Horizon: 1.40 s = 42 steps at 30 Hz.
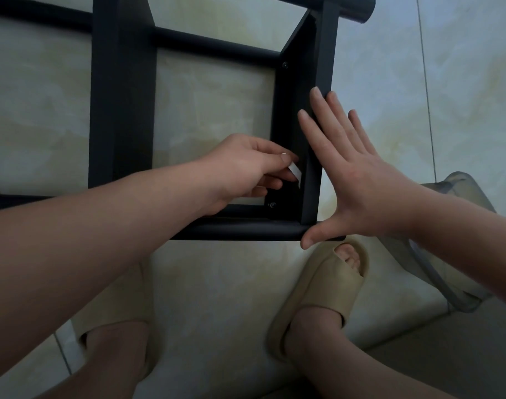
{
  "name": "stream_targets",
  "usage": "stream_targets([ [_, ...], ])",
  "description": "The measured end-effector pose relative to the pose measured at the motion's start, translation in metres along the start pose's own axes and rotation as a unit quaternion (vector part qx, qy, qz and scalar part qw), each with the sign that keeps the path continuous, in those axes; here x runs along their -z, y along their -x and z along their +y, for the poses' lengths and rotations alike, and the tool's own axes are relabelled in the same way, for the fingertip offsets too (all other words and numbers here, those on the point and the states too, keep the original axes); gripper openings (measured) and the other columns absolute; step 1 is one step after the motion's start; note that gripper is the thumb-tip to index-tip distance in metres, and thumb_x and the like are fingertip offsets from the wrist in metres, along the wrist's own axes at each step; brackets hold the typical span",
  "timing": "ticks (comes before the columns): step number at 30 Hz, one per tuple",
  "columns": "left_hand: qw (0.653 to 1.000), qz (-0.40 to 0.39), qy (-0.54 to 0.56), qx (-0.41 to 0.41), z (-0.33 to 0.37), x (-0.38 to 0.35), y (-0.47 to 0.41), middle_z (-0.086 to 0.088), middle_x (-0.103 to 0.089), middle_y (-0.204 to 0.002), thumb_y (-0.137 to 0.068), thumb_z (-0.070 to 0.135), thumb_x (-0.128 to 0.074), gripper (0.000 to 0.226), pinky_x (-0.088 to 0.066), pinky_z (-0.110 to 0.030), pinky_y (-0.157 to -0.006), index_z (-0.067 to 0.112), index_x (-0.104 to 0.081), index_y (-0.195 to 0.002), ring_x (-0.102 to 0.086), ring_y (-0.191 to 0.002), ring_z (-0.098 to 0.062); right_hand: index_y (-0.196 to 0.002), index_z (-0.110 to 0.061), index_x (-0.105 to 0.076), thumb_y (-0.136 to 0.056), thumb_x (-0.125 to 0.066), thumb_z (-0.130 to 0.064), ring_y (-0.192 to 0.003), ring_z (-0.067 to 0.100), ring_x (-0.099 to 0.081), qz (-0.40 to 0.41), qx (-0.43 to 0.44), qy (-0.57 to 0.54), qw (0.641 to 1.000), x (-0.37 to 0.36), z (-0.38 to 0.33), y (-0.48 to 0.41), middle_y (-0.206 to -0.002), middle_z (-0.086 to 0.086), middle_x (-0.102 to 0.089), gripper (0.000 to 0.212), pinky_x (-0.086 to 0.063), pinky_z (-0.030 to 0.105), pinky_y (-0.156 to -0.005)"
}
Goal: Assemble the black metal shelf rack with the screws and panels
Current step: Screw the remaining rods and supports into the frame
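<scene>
1. The black rack (122, 96) is lying on the tiled floor (461, 82), just ahead of the beige slippers (326, 295).
2. The right hand (358, 180) is pressing flat, fingers straight and spread, against the outer edge of the side panel (292, 110).
3. The left hand (240, 168) is reaching inside the frame, thumb and forefinger pinching a small pale piece (295, 172) held at the panel's inner face, just above the lower screw (272, 205).

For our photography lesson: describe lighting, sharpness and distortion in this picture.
Head view: dim, flat light, no glare; black rack loses detail; white strip pinched by left hand stands out; right hand slightly soft; tile seam bows from lens distortion.
</scene>
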<state>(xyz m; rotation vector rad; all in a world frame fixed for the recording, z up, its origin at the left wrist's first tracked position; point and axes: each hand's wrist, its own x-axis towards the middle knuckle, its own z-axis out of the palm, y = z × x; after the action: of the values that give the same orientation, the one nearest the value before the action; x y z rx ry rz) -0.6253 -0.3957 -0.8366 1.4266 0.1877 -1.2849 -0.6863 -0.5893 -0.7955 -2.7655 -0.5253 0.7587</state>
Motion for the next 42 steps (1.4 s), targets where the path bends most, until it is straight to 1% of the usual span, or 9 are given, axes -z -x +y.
stream_targets([
  [5, 1.000, -0.003, -0.016, 0.004, -0.0001, -0.0003, 0.0004, 0.006, -0.077, -0.084, -0.096, 0.029, -0.065, 0.007, -0.047, -0.027, -0.072, 0.025, -0.070, -0.094, -0.066, -0.074, -0.007, -0.162, -0.006, 0.004, -0.060, -0.052, -0.098, -0.155, 0.033, 0.021, 0.002, 0.000, 0.002, 1.000, -0.0007, 0.0001, -0.0001, -0.168, 0.015, 0.019, 0.149, 0.001, 0.061, -0.125],
  [11, 1.000, -0.009, -0.022, 0.019, -0.0004, -0.0007, 0.0018, 0.006, -0.077, -0.083, -0.095, 0.030, -0.066, 0.008, -0.047, -0.030, -0.075, 0.025, -0.072, -0.092, -0.065, -0.074, -0.011, -0.162, -0.006, 0.006, -0.060, -0.051, -0.099, -0.154, 0.033, 0.021, 0.005, 0.002, 0.003, 1.000, -0.0010, 0.0006, -0.0004, -0.168, 0.013, 0.020, 0.149, 0.002, 0.060, -0.125],
  [15, 1.000, -0.011, -0.009, 0.023, 0.0016, -0.0015, 0.0016, 0.005, -0.077, -0.083, -0.095, 0.029, -0.065, 0.008, -0.048, -0.027, -0.071, 0.025, -0.071, -0.093, -0.065, -0.073, -0.009, -0.162, -0.005, 0.005, -0.060, -0.052, -0.098, -0.154, 0.033, 0.021, 0.007, 0.004, 0.002, 1.000, -0.0017, 0.0007, -0.0006, -0.168, 0.013, 0.020, 0.149, 0.002, 0.060, -0.125],
  [20, 0.999, -0.018, 0.003, 0.038, 0.0016, -0.0030, 0.0017, 0.003, -0.077, -0.082, -0.095, 0.026, -0.065, 0.008, -0.048, -0.028, -0.072, 0.021, -0.069, -0.090, -0.066, -0.073, -0.010, -0.162, -0.005, 0.004, -0.060, -0.051, -0.098, -0.155, 0.033, 0.020, 0.007, 0.003, 0.003, 1.000, -0.0017, 0.0011, -0.0003, -0.168, 0.014, 0.019, 0.149, 0.001, 0.061, -0.125],
  [23, 0.998, -0.022, -0.006, 0.051, 0.0006, -0.0066, 0.0018, 0.002, -0.076, -0.079, -0.095, 0.025, -0.064, 0.013, -0.047, -0.027, -0.070, 0.016, -0.067, -0.087, -0.064, -0.069, -0.010, -0.162, -0.005, 0.003, -0.060, -0.051, -0.099, -0.155, 0.033, 0.020, 0.005, 0.004, 0.004, 1.000, -0.0020, 0.0009, -0.0004, -0.168, 0.015, 0.018, 0.149, 0.000, 0.061, -0.125],
  [29, 0.998, -0.025, 0.000, 0.059, -0.0001, -0.0078, 0.0020, 0.002, -0.075, -0.075, -0.097, 0.024, -0.061, 0.016, -0.045, -0.025, -0.067, 0.015, -0.064, -0.083, -0.063, -0.065, -0.008, -0.162, -0.005, 0.005, -0.059, -0.051, -0.098, -0.154, 0.032, 0.021, 0.009, 0.005, 0.002, 1.000, -0.0013, 0.0012, -0.0013, -0.167, 0.011, 0.021, 0.149, 0.003, 0.058, -0.125],
  [33, 0.997, -0.030, 0.001, 0.064, -0.0010, -0.0069, 0.0019, 0.002, -0.075, -0.075, -0.098, 0.022, -0.060, 0.017, -0.045, -0.024, -0.066, 0.015, -0.064, -0.083, -0.062, -0.063, -0.007, -0.162, -0.005, 0.004, -0.059, -0.052, -0.098, -0.155, 0.033, 0.021, 0.008, 0.006, 0.001, 1.000, -0.0021, 0.0016, -0.0010, -0.168, 0.013, 0.019, 0.149, 0.002, 0.060, -0.125],
  [37, 0.997, -0.040, 0.001, 0.067, -0.0029, -0.0045, 0.0019, 0.001, -0.075, -0.075, -0.099, 0.019, -0.059, 0.019, -0.047, -0.025, -0.069, 0.015, -0.062, -0.081, -0.063, -0.067, -0.009, -0.162, -0.005, 0.005, -0.059, -0.052, -0.098, -0.154, 0.032, 0.022, 0.008, 0.005, -0.001, 1.000, -0.0032, 0.0008, -0.0015, -0.168, 0.014, 0.019, 0.150, 0.003, 0.058, -0.125],
  [42, 0.996, -0.065, -0.003, 0.061, -0.0038, 0.0007, 0.0045, 0.001, -0.075, -0.075, -0.100, 0.016, -0.058, 0.020, -0.049, -0.022, -0.066, 0.015, -0.061, -0.080, -0.063, -0.069, -0.009, -0.162, -0.005, 0.005, -0.060, -0.053, -0.098, -0.154, 0.033, 0.022, 0.010, 0.006, -0.003, 1.000, -0.0043, 0.0008, -0.0014, -0.168, 0.015, 0.019, 0.150, 0.002, 0.059, -0.125],
])
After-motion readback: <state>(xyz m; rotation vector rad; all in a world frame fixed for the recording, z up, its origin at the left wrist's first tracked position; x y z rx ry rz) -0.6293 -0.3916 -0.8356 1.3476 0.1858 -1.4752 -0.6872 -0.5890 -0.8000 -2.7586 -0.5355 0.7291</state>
